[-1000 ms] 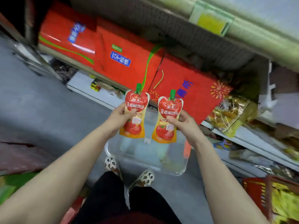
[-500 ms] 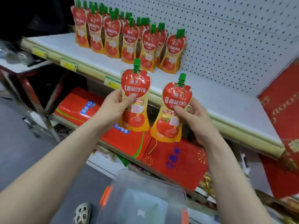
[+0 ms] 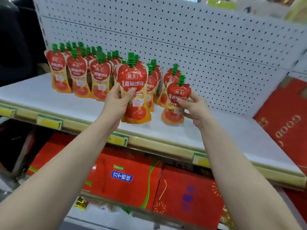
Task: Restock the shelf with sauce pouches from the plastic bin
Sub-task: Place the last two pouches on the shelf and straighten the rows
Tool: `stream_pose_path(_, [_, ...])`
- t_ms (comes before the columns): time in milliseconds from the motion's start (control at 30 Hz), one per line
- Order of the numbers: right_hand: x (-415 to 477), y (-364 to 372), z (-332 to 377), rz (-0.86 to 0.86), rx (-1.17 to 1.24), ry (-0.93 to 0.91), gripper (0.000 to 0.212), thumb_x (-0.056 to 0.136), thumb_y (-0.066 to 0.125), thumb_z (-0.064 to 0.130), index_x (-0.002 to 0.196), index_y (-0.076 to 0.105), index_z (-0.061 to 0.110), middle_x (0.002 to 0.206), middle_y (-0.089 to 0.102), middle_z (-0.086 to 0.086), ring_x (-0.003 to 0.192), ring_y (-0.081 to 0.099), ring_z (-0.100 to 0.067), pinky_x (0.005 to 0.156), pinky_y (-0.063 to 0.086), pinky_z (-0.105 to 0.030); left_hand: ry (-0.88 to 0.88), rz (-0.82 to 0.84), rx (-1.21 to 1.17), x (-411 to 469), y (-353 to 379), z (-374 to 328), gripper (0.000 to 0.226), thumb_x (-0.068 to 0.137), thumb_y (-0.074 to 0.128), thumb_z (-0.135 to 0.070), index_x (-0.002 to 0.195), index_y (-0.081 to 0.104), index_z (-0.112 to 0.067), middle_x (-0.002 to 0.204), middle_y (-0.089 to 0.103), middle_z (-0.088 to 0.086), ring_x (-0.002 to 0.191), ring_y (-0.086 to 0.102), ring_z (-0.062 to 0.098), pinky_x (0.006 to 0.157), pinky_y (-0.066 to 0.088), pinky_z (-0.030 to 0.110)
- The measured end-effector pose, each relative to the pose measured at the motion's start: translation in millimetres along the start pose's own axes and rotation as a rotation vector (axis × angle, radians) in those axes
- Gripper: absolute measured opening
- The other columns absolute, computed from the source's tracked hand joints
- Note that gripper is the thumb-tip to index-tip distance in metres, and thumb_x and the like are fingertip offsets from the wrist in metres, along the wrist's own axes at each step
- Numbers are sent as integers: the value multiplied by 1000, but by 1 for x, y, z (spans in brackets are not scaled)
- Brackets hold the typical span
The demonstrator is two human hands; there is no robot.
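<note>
Your left hand [image 3: 114, 105] grips a red-and-orange foil sauce pouch with a green cap [image 3: 134, 80], fingers curled round it, upright over the white shelf board [image 3: 240, 135] near its front edge. Your right hand [image 3: 196, 107] pinches a second matching pouch [image 3: 178, 95] low over the shelf's middle, just right of the standing row of pouches [image 3: 78, 75] toward the back left corner.

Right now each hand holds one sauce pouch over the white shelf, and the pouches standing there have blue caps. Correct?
No: the head view shows the standing pouches have green caps. The left hand and right hand each hold one pouch over the white shelf.
</note>
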State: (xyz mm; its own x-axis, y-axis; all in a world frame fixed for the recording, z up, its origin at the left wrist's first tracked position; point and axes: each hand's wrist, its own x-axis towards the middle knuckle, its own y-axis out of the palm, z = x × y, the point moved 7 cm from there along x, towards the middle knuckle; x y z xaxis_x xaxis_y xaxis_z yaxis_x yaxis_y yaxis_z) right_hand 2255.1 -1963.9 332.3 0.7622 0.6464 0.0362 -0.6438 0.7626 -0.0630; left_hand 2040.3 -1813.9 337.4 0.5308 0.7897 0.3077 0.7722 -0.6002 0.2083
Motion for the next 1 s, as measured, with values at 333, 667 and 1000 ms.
stream_pose_path(333, [82, 19, -24, -175, 4, 27, 33, 92, 66, 8, 124, 56, 13, 102, 67, -3, 83, 65, -15, 62, 52, -29, -50, 65, 10, 30, -5, 32, 31, 93, 60, -20, 123, 57, -11, 108, 71, -2, 93, 70, 6, 71, 55, 18])
stream_pose_path(667, [114, 25, -38, -257, -16, -23, 25, 89, 70, 17, 109, 56, 23, 112, 70, -9, 99, 69, -27, 89, 57, -50, -47, 107, 11, 38, 9, 36, 22, 92, 61, -22, 114, 61, -24, 102, 72, -11, 94, 68, 2, 72, 54, 16])
stream_pose_path(1000, [45, 10, 3, -279, -90, -176, 29, 96, 58, 42, 114, 58, 19, 101, 63, 8, 93, 62, -9, 68, 50, -22, -85, 165, 3, 30, 39, 47, 23, 90, 63, -22, 113, 61, -20, 100, 73, -10, 93, 69, 4, 72, 55, 18])
